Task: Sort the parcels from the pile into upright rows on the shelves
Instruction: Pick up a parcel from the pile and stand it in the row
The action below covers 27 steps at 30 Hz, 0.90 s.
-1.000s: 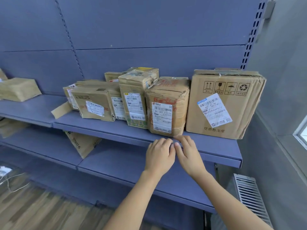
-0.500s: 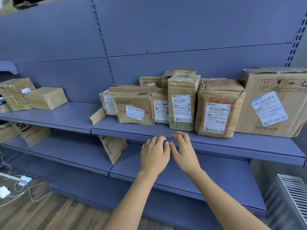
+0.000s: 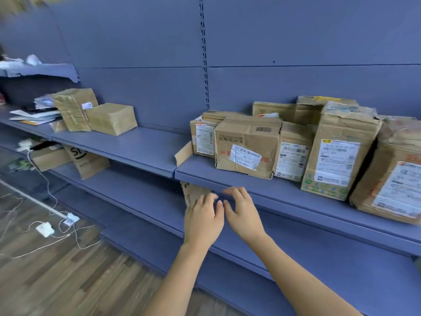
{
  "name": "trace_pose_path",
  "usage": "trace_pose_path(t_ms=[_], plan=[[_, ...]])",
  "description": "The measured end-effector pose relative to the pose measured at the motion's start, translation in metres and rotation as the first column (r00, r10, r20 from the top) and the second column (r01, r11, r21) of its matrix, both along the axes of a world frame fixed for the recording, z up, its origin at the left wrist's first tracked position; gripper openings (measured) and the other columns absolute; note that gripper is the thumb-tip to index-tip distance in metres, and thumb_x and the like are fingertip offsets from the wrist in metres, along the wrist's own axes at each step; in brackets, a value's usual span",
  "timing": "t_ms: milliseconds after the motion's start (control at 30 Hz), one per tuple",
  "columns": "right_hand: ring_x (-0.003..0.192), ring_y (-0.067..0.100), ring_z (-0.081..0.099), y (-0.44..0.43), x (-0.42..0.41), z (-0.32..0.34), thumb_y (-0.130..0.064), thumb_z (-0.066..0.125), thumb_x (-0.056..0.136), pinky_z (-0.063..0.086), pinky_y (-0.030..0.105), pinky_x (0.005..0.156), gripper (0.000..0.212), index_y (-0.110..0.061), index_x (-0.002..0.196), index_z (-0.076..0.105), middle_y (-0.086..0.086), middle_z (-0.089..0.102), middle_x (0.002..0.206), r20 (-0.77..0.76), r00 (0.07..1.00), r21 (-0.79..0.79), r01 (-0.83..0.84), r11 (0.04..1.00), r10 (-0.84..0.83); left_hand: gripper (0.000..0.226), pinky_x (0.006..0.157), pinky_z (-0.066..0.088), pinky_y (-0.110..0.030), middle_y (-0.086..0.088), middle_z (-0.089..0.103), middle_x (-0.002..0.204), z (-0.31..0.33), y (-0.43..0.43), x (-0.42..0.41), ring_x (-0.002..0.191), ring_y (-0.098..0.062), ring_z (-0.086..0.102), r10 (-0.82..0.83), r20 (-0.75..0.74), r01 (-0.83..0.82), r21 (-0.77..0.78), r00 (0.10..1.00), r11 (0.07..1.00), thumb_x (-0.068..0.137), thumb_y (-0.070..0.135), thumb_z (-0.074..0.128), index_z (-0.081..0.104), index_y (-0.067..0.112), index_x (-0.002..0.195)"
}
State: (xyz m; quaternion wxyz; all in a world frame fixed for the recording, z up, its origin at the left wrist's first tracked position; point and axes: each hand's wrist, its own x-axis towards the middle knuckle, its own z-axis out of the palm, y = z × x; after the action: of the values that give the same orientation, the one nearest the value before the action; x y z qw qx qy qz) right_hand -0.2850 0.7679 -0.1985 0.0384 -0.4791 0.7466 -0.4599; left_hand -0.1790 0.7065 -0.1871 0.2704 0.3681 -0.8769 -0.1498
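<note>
Blue-grey metal shelving with a slotted back panel (image 3: 205,65) fills the view, above a wood-plank floor (image 3: 57,281).

On the right section of the upper blue-grey shelf board (image 3: 148,147), a row of brown cardboard parcels with white shipping labels (image 3: 248,149) stands upright. Their labels face forward and they touch side to side. More brown cartons (image 3: 273,110) sit behind the row against the panel.

Further left on the same level, well apart from the row, two tape-wrapped brown parcels (image 3: 111,118) stand touching each other. A stack of flat pale mailers (image 3: 36,115) lies beside them.

On the lower shelf board (image 3: 136,195), a printed brown paper parcel (image 3: 87,160) leans tilted. A second printed brown parcel (image 3: 193,192) shows partly behind the left hand (image 3: 202,218).

The left hand and right hand (image 3: 243,213) are side by side in front of the upper board's front edge. Their fingers are loosely spread and hold nothing. Contact with the edge cannot be confirmed.

White cables and adapters (image 3: 45,229) lie on the floor.
</note>
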Motion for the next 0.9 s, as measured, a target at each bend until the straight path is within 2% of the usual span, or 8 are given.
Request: trace_pose_path(t_ms=[100, 233, 400, 533, 700, 800, 900], plan=[[0.117, 0.018, 0.049, -0.059, 0.018, -0.005, -0.018, 0.049, 0.095, 0.045, 0.034, 0.094, 0.027, -0.014, 0.121, 0.058, -0.002, 0.053, 0.122, -0.005, 0.992, 0.011, -0.128, 0.992, 0.128, 0.04, 0.085, 0.041, -0.036, 0.0, 0.063, 0.113, -0.002, -0.046, 0.023, 0.102, -0.024, 0.055, 0.107, 0.038, -0.107, -0.002, 0.994, 0.994, 0.094, 0.038, 0.028, 0.057, 0.019, 0.113], [0.115, 0.015, 0.05, -0.138, 0.043, -0.001, -0.014, 0.051, 0.095, 0.042, 0.025, 0.093, 0.025, -0.015, 0.118, 0.06, -0.004, 0.054, 0.12, 0.014, 0.96, 0.014, -0.281, 0.96, 0.281, 0.028, 0.087, 0.042, -0.036, 0.0, 0.063, 0.112, 0.0, -0.11, 0.055, 0.102, -0.023, 0.055, 0.269, 0.066, -0.271, 0.013, 0.961, 0.963, 0.1, 0.034, 0.037, 0.056, 0.019, 0.114], [0.109, 0.013, 0.054, -0.224, 0.067, 0.008, -0.01, 0.053, 0.095, 0.042, 0.02, 0.089, 0.023, -0.012, 0.115, 0.062, -0.004, 0.056, 0.114, -0.002, 0.902, -0.009, -0.432, 0.902, 0.432, 0.03, 0.085, 0.043, -0.036, -0.001, 0.063, 0.111, 0.006, -0.177, 0.087, 0.101, -0.025, 0.057, 0.427, 0.075, -0.428, 0.003, 0.901, 0.904, 0.1, 0.035, 0.037, 0.057, 0.018, 0.115], [0.111, 0.008, 0.052, -0.265, 0.089, 0.001, -0.013, 0.052, 0.095, 0.041, 0.021, 0.091, 0.024, -0.015, 0.118, 0.061, -0.007, 0.054, 0.12, 0.038, 0.858, 0.021, -0.513, 0.858, 0.512, 0.037, 0.085, 0.042, -0.036, -0.003, 0.063, 0.107, 0.003, -0.206, 0.113, 0.1, -0.026, 0.057, 0.491, 0.099, -0.497, 0.041, 0.865, 0.867, 0.097, 0.038, 0.032, 0.057, 0.017, 0.115], [0.113, 0.009, 0.052, -0.311, 0.114, -0.009, -0.013, 0.051, 0.096, 0.043, 0.021, 0.089, 0.024, -0.016, 0.118, 0.06, -0.008, 0.053, 0.121, 0.071, 0.841, 0.047, -0.539, 0.841, 0.536, 0.071, 0.081, 0.045, -0.039, -0.003, 0.065, 0.1, -0.004, -0.249, 0.139, 0.092, -0.027, 0.059, 0.522, 0.078, -0.527, 0.061, 0.849, 0.848, 0.079, 0.054, 0.007, 0.06, 0.016, 0.107], [0.112, 0.008, 0.052, -0.341, 0.129, -0.01, -0.012, 0.052, 0.096, 0.042, 0.019, 0.088, 0.024, -0.015, 0.118, 0.06, -0.01, 0.052, 0.118, 0.08, 0.849, 0.046, -0.526, 0.849, 0.522, 0.067, 0.081, 0.045, -0.039, -0.003, 0.065, 0.1, -0.006, -0.286, 0.151, 0.093, -0.027, 0.059, 0.49, 0.09, -0.496, 0.062, 0.867, 0.866, 0.082, 0.053, 0.009, 0.059, 0.016, 0.108], [0.11, 0.005, 0.051, -0.377, 0.141, -0.009, -0.011, 0.052, 0.095, 0.04, 0.017, 0.087, 0.025, -0.017, 0.119, 0.06, -0.009, 0.053, 0.12, 0.065, 0.876, 0.024, -0.48, 0.877, 0.478, 0.039, 0.084, 0.042, -0.037, -0.003, 0.063, 0.106, -0.004, -0.332, 0.164, 0.099, -0.027, 0.057, 0.448, 0.103, -0.455, 0.054, 0.888, 0.889, 0.097, 0.041, 0.032, 0.057, 0.015, 0.114]])
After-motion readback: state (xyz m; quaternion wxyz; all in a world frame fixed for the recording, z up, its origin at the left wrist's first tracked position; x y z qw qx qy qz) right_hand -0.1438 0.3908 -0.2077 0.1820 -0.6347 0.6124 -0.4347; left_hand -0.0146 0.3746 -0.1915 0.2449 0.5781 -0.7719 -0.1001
